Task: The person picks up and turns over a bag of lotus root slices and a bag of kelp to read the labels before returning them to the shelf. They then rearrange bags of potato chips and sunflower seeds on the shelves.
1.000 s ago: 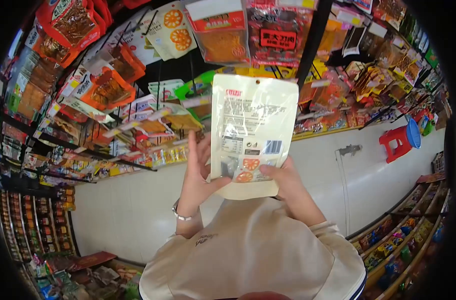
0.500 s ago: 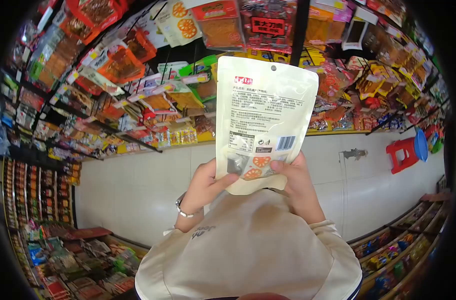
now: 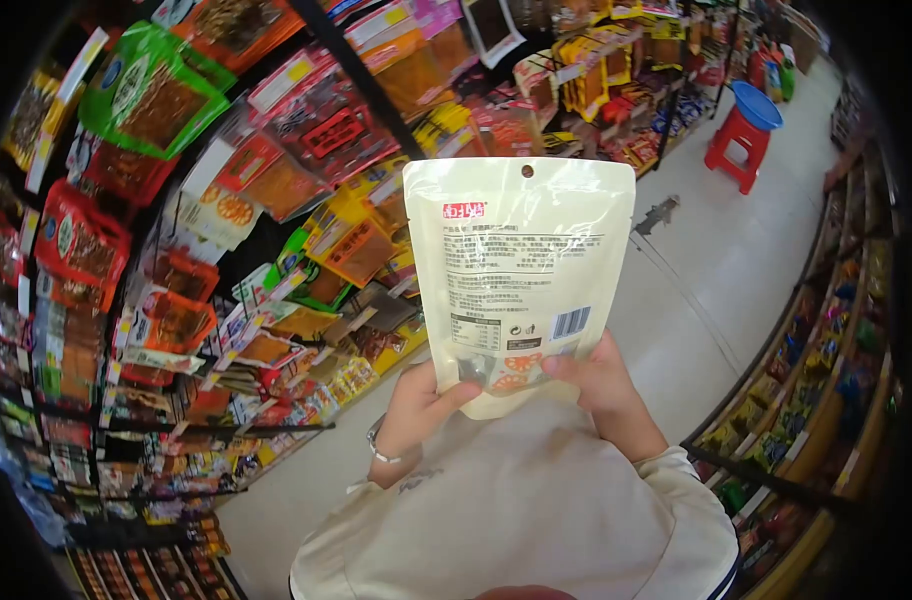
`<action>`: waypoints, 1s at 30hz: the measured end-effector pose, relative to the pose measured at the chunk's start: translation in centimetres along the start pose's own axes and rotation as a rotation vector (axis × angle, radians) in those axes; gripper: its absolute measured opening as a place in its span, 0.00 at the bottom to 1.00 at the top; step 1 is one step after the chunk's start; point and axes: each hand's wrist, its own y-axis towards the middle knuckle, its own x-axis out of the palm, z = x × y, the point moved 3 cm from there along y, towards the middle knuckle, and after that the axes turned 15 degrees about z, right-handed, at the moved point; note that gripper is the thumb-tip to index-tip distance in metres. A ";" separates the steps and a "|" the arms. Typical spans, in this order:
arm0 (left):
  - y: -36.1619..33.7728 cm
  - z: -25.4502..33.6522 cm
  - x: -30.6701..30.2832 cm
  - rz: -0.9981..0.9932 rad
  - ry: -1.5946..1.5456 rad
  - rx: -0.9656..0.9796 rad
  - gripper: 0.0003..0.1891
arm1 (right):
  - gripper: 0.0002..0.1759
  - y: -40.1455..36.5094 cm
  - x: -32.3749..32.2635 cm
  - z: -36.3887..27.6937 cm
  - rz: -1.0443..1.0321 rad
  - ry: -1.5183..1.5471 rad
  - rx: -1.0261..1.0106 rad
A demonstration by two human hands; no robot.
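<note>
A cream snack pouch [image 3: 521, 270] is held up in front of my chest, its printed back with a barcode facing me. Near its bottom is a clear window with orange slice drawings. My left hand [image 3: 416, 408] grips the lower left edge, thumb on the front. At the lower right edge, my right hand [image 3: 598, 380] pinches the pouch the same way. The fingers behind the pouch are hidden. A bracelet [image 3: 379, 444] circles my left wrist.
Racks of hanging snack packs, among them a green bag [image 3: 154, 92], fill the left and far side. A red stool [image 3: 738, 145] with a blue basin [image 3: 757, 104] stands on the pale tiled floor [image 3: 681, 290]. Shelves with packets [image 3: 776, 425] line the right.
My view has turned to the right, so the racks and stool appear shifted left and rotated. The pouch stays in both hands and sits slightly lower in view.
</note>
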 end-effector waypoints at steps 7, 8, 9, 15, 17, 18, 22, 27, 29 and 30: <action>1.6 2.5 2.8 -0.231 0.056 0.024 0.15 | 0.27 -2.6 -2.2 -1.1 0.141 0.082 -0.115; 1.7 3.0 3.1 -0.253 0.140 0.054 0.15 | 0.27 -3.0 -2.0 -1.6 0.149 0.112 -0.129; 1.9 3.4 3.4 -0.273 0.151 0.085 0.16 | 0.27 -3.5 -1.9 -2.1 0.163 0.121 -0.095; 3.0 3.1 3.8 -0.330 0.223 0.138 0.15 | 0.25 -4.1 -2.8 -1.7 0.215 0.131 -0.088; 3.6 2.7 3.5 -0.336 0.234 0.115 0.15 | 0.25 -3.7 -2.6 -1.5 0.209 0.162 -0.100; 3.9 2.6 3.3 -0.328 0.244 0.100 0.15 | 0.25 -3.3 -2.4 -1.4 0.207 0.164 -0.085; 5.6 2.1 1.8 -0.310 0.307 0.104 0.15 | 0.24 -0.8 -2.0 -0.4 0.161 0.204 -0.053; 8.4 0.1 -0.2 -0.295 0.371 0.108 0.16 | 0.22 2.9 -1.0 0.0 0.250 0.146 0.035; 9.7 -0.1 -1.0 -0.275 0.345 0.109 0.16 | 0.22 4.7 -0.3 0.3 0.260 0.149 0.091; 10.7 0.0 -1.5 -0.274 0.324 0.135 0.16 | 0.23 5.8 0.3 0.0 0.265 0.146 0.086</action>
